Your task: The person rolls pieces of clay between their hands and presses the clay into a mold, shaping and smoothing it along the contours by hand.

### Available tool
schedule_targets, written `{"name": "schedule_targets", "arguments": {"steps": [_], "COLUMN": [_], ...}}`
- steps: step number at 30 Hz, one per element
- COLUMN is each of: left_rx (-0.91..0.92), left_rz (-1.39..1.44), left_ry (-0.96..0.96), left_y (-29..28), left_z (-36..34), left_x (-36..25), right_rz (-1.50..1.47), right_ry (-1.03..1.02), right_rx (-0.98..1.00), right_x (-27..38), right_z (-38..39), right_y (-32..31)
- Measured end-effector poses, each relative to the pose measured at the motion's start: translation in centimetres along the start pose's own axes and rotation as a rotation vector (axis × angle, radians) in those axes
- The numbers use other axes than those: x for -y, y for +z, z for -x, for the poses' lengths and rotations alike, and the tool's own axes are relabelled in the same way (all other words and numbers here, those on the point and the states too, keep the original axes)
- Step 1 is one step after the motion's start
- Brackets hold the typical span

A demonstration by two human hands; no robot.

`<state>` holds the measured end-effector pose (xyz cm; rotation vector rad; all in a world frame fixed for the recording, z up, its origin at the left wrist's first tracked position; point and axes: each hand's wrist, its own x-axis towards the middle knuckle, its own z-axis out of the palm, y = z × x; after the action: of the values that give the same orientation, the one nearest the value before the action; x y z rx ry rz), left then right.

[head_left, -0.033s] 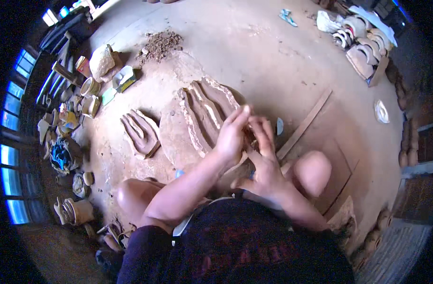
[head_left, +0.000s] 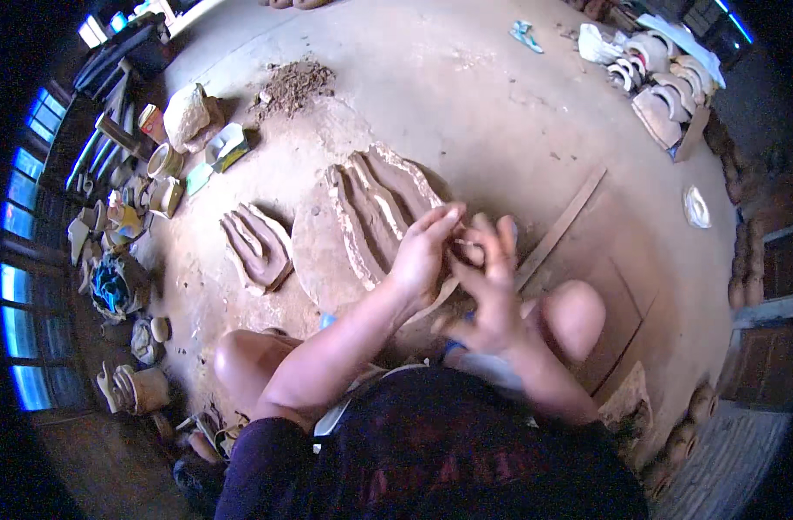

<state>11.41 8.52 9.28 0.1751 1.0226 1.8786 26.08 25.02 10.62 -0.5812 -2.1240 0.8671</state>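
Knees: both bare knees (head_left: 573, 314) are bent at the lower part, the hands are between and above them.
Left hand: the left hand (head_left: 424, 251) is half closed, its fingers (head_left: 444, 218) press together on the right edge of the mould; whether it holds a bit of clay, I cannot tell.
Right hand: the right hand (head_left: 490, 277) is just beside the left one, fingers (head_left: 500, 238) spread and bent; it is blurred, so what it holds I cannot tell.
Mould: the big clay mould (head_left: 375, 212) lies on the floor (head_left: 466, 104) right under and to the left of the hands, with long grooves along it.
Small mould: a smaller grooved piece (head_left: 256, 244) lies to the left, apart from the hands.
Stick: a long wooden strip (head_left: 559, 227) lies slanted just right of the hands.
Far: loose clay pile (head_left: 294, 85) behind the mould; cups and tools (head_left: 158, 173) at the left edge; curved clay pieces (head_left: 661, 87) at the far right.
Change: the right hand's fingers now stand higher and more open than before; the left hand stays at the same edge of the mould.
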Motion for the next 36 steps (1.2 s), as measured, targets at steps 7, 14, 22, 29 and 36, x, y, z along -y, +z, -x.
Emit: {"name": "schedule_targets", "arguments": {"steps": [7,14,22,29,36], "left_rx": [0.175,0.363,0.183,0.063,0.422], "left_rz": [0.209,-0.484,-0.429,-0.281,1.145], "left_ry": [0.458,0.745,0.784,0.609,0.486], "left_y": [1.1,1.7,1.2,0.3,-4.9], "left_z": [2.4,3.7,4.6,6.9,5.9], "left_x": [1.9,0.2,0.3,1.0,3.6], "right_rz": [-0.091,-0.412,-0.652,-0.73,-0.577], "right_ry": [-0.534,-0.159,-0.181,0.155,-0.113], "right_rx": [0.382,0.392,0.533,0.559,0.621], "right_x": [8.6,7.3,8.4,9.2,9.6], "right_z": [2.1,1.8,2.0,1.3,4.7], "right_y": [5.9,8.2,9.5,10.3,11.0]}}
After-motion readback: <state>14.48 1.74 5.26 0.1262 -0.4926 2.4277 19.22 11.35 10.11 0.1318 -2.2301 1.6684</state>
